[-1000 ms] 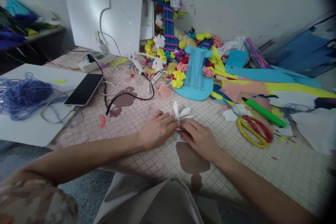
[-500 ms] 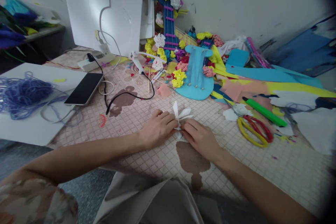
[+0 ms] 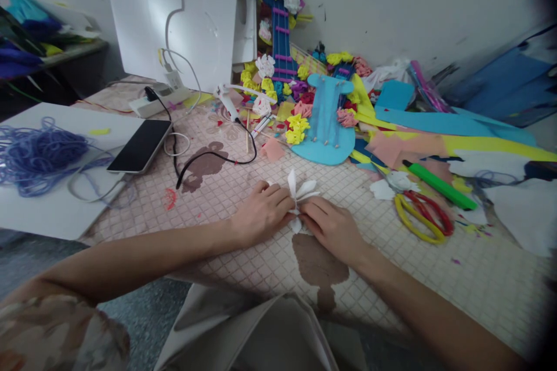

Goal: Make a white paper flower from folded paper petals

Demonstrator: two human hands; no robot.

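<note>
A white paper flower [image 3: 304, 188] with narrow, pointed petals is pinched between my two hands, low over the table [image 3: 243, 203]. My left hand [image 3: 266, 213] closes on its left side with curled fingers. From the right, my right hand [image 3: 333, 226] grips it, fingertips close to those of the left. Several petals fan upward and to the right, and one bit of white pokes out below the fingers. The flower's centre is mostly hidden by my fingertips.
To the right lie scissors [image 3: 420, 219] with red and yellow handles and a green cutter [image 3: 441, 185]. A blue guitar-shaped cutout [image 3: 322, 148] stands behind my hands. A glue gun [image 3: 227, 103], phone [image 3: 140, 146] and purple yarn [image 3: 43, 153] are at left.
</note>
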